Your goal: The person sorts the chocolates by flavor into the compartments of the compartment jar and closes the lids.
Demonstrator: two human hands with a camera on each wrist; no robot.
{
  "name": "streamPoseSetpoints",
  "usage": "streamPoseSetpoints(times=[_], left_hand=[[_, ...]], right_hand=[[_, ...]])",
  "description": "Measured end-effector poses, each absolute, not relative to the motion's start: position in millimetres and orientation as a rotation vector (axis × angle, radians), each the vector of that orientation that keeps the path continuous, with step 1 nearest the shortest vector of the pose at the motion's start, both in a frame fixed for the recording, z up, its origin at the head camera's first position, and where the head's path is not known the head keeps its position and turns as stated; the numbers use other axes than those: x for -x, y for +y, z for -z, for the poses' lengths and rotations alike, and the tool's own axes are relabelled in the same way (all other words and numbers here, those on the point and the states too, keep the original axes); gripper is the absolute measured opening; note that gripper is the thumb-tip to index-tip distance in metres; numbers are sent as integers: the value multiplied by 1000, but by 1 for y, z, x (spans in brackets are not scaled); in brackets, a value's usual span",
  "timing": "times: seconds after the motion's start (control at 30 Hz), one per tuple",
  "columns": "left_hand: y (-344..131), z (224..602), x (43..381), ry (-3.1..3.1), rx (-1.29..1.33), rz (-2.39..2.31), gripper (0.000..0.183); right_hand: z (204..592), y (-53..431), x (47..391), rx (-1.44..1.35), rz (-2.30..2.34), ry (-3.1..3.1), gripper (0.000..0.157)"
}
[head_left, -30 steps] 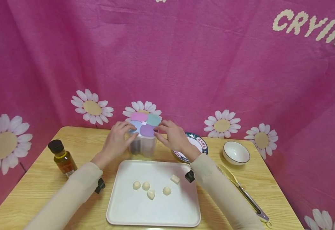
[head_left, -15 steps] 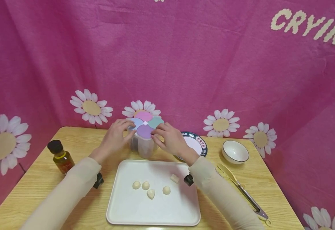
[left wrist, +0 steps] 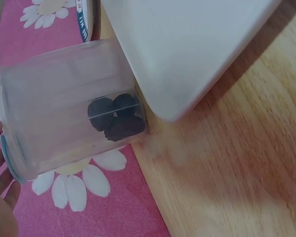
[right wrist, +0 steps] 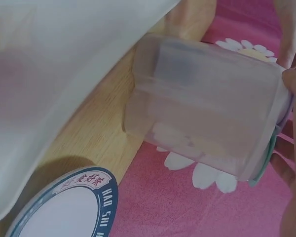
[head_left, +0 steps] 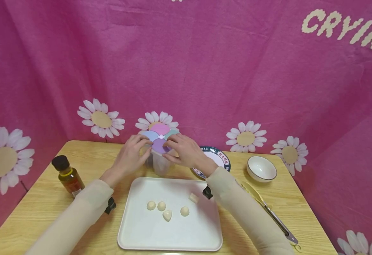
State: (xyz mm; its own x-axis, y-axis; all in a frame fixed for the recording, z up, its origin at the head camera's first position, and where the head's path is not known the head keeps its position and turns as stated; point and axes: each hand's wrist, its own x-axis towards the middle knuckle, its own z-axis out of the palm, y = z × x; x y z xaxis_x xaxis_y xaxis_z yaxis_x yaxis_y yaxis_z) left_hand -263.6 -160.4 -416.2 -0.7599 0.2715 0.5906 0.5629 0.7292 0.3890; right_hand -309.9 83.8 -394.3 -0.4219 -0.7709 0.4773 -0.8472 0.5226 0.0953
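At the back of the table stands a clear plastic storage container point(head_left: 161, 165), its lid divided into pink, green, blue and purple flaps. My left hand point(head_left: 128, 156) holds the lid's left side, fingers at the blue flap point(head_left: 149, 135). From the right, my right hand point(head_left: 187, 152) grips the lid edge with thumb and fingers at the purple flap point(head_left: 159, 145). Every flap looks closed. Through the wall, several dark round pieces point(left wrist: 116, 118) show at the bottom of one compartment in the left wrist view.
In front lies a white tray point(head_left: 170, 233) with several small cream-coloured moulded pieces point(head_left: 167, 215). An oil bottle point(head_left: 70, 180) stands left. To the right are a rimmed plate point(head_left: 225, 161), a white bowl point(head_left: 261, 169) and tongs point(head_left: 273, 216). A pink cloth point(head_left: 186, 71) hangs behind.
The container has turned clockwise, bringing the purple flap to the front and the pink one to the back. My right hand has shifted left along the lid edge to the purple flap.
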Motion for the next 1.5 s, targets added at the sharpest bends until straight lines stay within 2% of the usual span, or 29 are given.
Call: streamPoseSetpoints(times=[0.9, 1.3, 1.5], left_hand=[[-164, 415, 268, -2468, 589, 804, 18], [-156, 408, 264, -2455, 562, 1018, 32], [-146, 406, 267, -2376, 541, 1074, 25]], right_hand=[[396, 81, 320, -1316, -216, -2133, 25], [395, 90, 319, -1220, -447, -2165, 19], [391, 89, 322, -1179, -515, -2122, 14]])
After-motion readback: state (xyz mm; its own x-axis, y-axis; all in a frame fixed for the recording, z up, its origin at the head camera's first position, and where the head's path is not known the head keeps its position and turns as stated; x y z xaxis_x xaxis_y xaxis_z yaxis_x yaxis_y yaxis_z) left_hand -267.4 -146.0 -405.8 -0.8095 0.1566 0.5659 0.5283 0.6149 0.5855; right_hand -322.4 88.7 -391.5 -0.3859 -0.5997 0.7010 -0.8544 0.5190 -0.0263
